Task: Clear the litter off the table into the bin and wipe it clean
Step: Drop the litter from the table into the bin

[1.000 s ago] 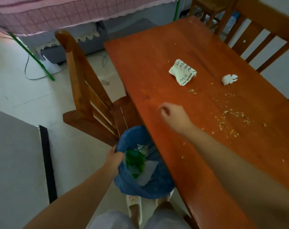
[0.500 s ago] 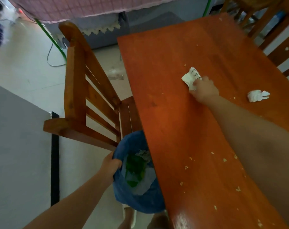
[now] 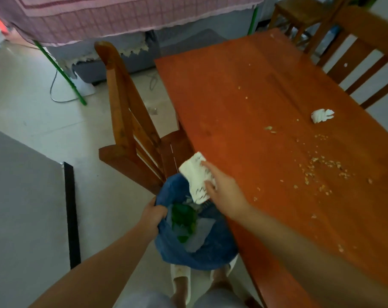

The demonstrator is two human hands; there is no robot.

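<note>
The right hand [image 3: 221, 192] pinches the crumpled paper [image 3: 196, 177] just past the table's [image 3: 233, 103] near left edge, directly above the bin [image 3: 201, 252], whose rim the left hand [image 3: 154, 216] grips.

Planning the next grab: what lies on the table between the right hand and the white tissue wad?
In the head view, between the right hand and the tissue wad, the table carries only scattered crumbs, with bare wood around them.
</note>
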